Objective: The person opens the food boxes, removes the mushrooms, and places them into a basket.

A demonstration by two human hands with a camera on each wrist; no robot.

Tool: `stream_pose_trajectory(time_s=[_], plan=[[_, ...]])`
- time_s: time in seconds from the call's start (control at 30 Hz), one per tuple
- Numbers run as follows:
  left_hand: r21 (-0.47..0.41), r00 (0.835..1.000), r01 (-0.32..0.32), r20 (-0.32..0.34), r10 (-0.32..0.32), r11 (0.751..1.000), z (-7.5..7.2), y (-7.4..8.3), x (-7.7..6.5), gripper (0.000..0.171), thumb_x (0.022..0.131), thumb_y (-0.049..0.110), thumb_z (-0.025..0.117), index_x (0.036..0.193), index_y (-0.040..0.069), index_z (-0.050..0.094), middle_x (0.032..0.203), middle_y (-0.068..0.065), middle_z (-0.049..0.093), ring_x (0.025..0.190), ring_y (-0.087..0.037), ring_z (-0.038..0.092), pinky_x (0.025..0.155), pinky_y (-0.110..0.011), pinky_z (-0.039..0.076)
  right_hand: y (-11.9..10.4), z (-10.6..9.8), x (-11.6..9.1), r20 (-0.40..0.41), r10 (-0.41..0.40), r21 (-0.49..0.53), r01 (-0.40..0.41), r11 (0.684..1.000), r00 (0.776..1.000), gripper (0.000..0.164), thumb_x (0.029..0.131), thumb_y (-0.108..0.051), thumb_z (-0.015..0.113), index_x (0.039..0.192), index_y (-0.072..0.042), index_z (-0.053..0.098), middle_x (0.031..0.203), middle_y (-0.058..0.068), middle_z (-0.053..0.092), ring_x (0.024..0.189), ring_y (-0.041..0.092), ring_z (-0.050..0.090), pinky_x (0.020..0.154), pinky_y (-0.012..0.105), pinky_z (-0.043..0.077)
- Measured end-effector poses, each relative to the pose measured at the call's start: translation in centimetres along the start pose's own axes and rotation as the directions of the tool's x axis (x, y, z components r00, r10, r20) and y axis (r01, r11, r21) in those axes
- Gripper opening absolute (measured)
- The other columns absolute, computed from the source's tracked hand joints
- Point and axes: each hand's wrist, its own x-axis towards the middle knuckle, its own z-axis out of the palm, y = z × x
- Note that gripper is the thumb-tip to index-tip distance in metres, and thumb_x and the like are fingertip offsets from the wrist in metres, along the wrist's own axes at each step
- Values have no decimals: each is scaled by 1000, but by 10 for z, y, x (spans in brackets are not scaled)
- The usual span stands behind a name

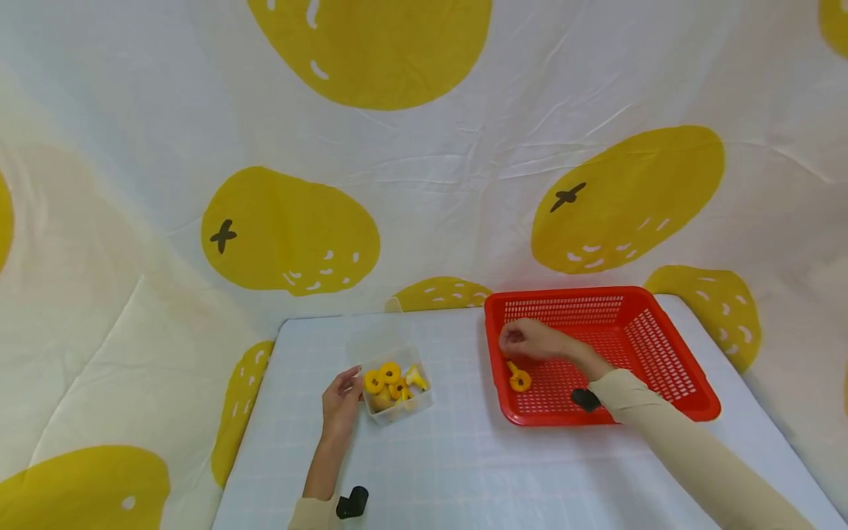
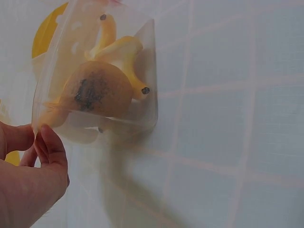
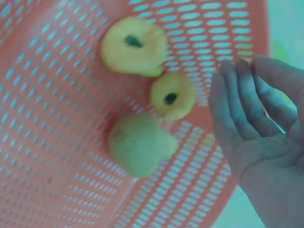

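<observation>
My left hand (image 1: 341, 403) pinches the left rim of a small clear plastic box (image 1: 400, 414) between thumb and fingers. Inside it lie several yellow fruit-like pieces (image 1: 389, 372); in the left wrist view a round one (image 2: 99, 89) with a dark speckled patch and a curved, banana-like one (image 2: 135, 71) show through the wall. Over the left part of a red perforated basket (image 1: 505, 407), my right hand (image 1: 538, 340) has loosely bent fingers and nothing visible in them. Below it in the basket are two round yellow pieces with dark centres (image 3: 134, 45) and a pear-shaped one (image 3: 138, 145).
The box and basket stand apart on a white, faintly checked tabletop (image 1: 450, 471). A white cloth (image 1: 437, 191) with large yellow fruit prints hangs behind the table. Dark wrist devices (image 1: 352, 503) sit by both beige sleeves.
</observation>
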Motion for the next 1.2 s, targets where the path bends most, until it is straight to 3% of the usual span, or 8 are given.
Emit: stream_pose_trajectory(time_s=[0.27,0.4,0.57,0.7,0.97,1.2], plan=[[21,1000,13,-10,-13,1000,-2,-3,2,33,103,7,59,134,-5,61,110,-13,61,91,-13,56,72,-15,51,-26,3,13,-136,-41,-52,35,998,990,12,100,-12,68,106,-2,68,95,8,67,87,21,60,80,32,56],[40,1000,29,-12,-28,999,-2,-4,2,34,104,8,59,135,-4,61,112,-12,61,92,-13,56,72,-14,51,-39,8,20,-123,-91,-36,87,996,988,17,100,-14,68,110,0,68,99,6,68,91,21,63,85,32,57],[38,1000,23,-11,-22,999,-2,-5,2,34,104,8,59,135,-4,61,111,-12,61,90,-12,56,72,-14,51,-52,19,31,-105,-90,24,93,995,990,15,101,-14,67,112,-4,68,102,3,69,97,26,66,87,33,57],[30,1000,21,-7,-20,999,-2,-5,1,34,104,8,59,135,-4,61,108,-11,60,89,-12,56,72,-15,51,-61,28,41,-88,-113,33,117,993,990,13,101,-14,67,112,-6,69,103,2,70,96,22,66,87,31,57],[35,1000,23,-5,-23,999,-1,-4,2,34,104,10,60,135,-3,61,112,-12,61,92,-12,56,73,-15,51,-74,48,60,-59,-194,53,197,979,979,13,101,-11,66,111,-3,68,105,11,71,96,27,67,88,30,57],[30,1000,7,1,-7,1000,0,-2,2,34,104,10,60,135,-4,61,110,-10,61,90,-10,56,73,-16,51,-82,67,74,-54,-257,52,260,964,965,14,100,-8,67,110,1,68,103,7,70,94,18,66,91,29,56]])
